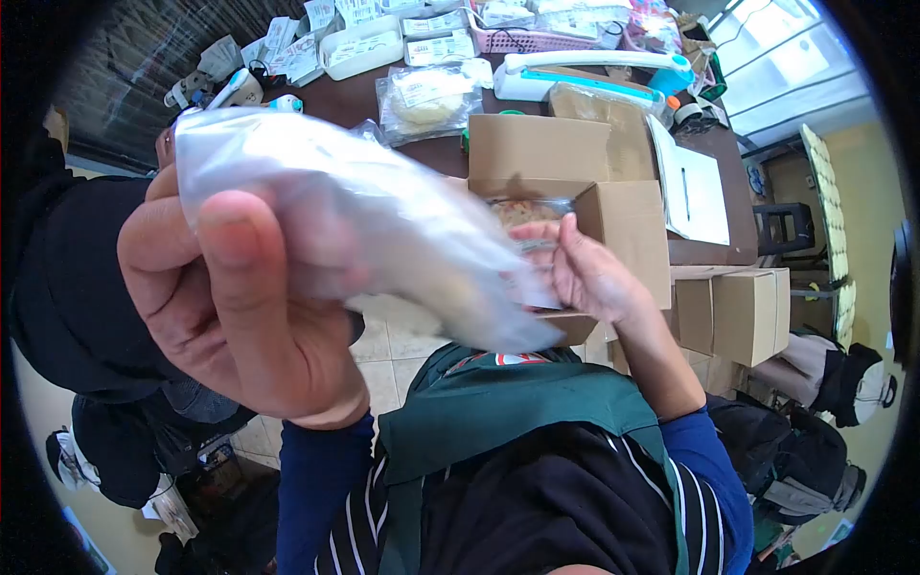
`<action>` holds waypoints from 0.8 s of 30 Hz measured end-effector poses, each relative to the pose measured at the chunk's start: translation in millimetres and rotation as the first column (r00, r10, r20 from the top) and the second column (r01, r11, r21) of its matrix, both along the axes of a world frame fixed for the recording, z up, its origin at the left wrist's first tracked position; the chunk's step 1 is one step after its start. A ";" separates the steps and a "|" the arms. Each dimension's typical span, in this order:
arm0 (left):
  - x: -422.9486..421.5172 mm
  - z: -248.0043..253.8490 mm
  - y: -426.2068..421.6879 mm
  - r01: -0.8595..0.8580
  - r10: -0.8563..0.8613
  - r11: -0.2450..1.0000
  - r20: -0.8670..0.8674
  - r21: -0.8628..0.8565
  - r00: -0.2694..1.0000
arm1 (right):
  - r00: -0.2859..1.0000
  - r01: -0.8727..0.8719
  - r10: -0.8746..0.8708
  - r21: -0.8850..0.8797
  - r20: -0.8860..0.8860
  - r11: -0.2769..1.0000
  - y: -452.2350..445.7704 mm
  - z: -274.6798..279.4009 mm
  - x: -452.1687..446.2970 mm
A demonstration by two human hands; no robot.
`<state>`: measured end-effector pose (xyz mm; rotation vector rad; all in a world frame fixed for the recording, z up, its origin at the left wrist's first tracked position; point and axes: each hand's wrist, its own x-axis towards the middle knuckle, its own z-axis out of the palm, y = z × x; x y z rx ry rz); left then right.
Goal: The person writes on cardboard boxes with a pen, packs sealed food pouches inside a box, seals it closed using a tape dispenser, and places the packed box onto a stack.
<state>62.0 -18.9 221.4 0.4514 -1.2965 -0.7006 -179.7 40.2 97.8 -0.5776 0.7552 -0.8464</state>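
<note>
My left hand, raised close to the camera, grips one end of a clear plastic bag between thumb and fingers. The bag is blurred, and a pale yellowish content shows dimly in its lower part. My right hand is over the open cardboard box, its thumb raised and its fingers stretched toward the bag's far end. Some of those fingertips are partly hidden behind the plastic, and whether they touch it I cannot tell. Inside the box lies a packed brownish item in clear wrap.
On the brown table stand a white-and-blue bag sealer, another bagged item, a white tray of labels, a pink basket and paper with a pen. Another carton is at right; a dark-sleeved person is at left.
</note>
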 end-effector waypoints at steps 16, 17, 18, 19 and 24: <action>-9.0 -117.3 48.2 -0.077 -0.522 0.809 0.773 0.582 0.362 | 0.126 -0.057 -0.449 -0.458 -0.885 0.887 8.1 -0.8 -35.8; -11.2 -119.2 48.7 -0.149 -0.363 0.891 0.871 0.428 0.332 | -0.186 -0.184 -0.522 -0.492 -0.832 0.851 10.2 5.4 -27.6; -12.6 -121.1 48.8 -0.163 -0.337 0.903 0.890 0.398 0.307 | -0.173 -0.316 -0.613 -0.546 -0.771 0.776 11.9 2.7 -27.9; -15.7 -123.0 49.5 -0.166 -0.338 0.901 0.889 0.400 0.308 | -0.170 -0.318 -0.612 -0.544 -0.772 0.776 14.5 2.8 -24.0; -54.3 -156.4 33.8 -0.082 -0.251 0.963 0.966 0.255 0.060 | -0.005 -0.635 -0.382 -0.292 -0.924 0.715 21.9 -7.9 -9.7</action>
